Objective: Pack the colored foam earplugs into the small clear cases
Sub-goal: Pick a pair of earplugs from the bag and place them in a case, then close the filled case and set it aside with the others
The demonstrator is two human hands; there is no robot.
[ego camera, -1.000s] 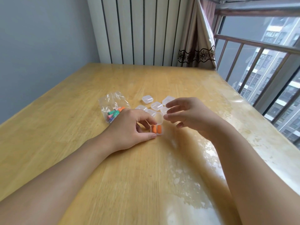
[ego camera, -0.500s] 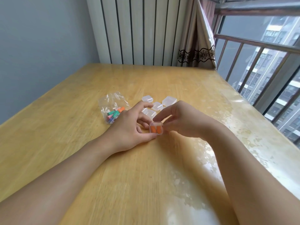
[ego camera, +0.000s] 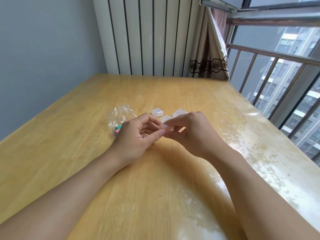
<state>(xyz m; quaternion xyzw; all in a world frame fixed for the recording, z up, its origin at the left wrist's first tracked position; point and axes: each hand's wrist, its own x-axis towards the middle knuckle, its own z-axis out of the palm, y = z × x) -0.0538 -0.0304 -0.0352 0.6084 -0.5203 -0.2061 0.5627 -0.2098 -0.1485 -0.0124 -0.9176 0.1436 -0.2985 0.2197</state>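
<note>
Both hands meet at mid-frame above the table [ego camera: 69, 161]: the left hand [ego camera: 136, 137] and right hand [ego camera: 194, 132] pinch one clear case [ego camera: 167, 127] between their fingertips. Beyond them lie three more cases [ego camera: 157, 112], and left of them a bag [ego camera: 119, 116] of earplugs [ego camera: 118, 127].

Bag [ego camera: 119, 116] left of cases [ego camera: 157, 112]

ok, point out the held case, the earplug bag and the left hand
held case [ego camera: 166, 127], head view, its clear top face between both hands' fingertips
earplug bag [ego camera: 119, 112], head view, crinkled clear plastic upper part
left hand [ego camera: 134, 135], head view, back of the hand
</note>
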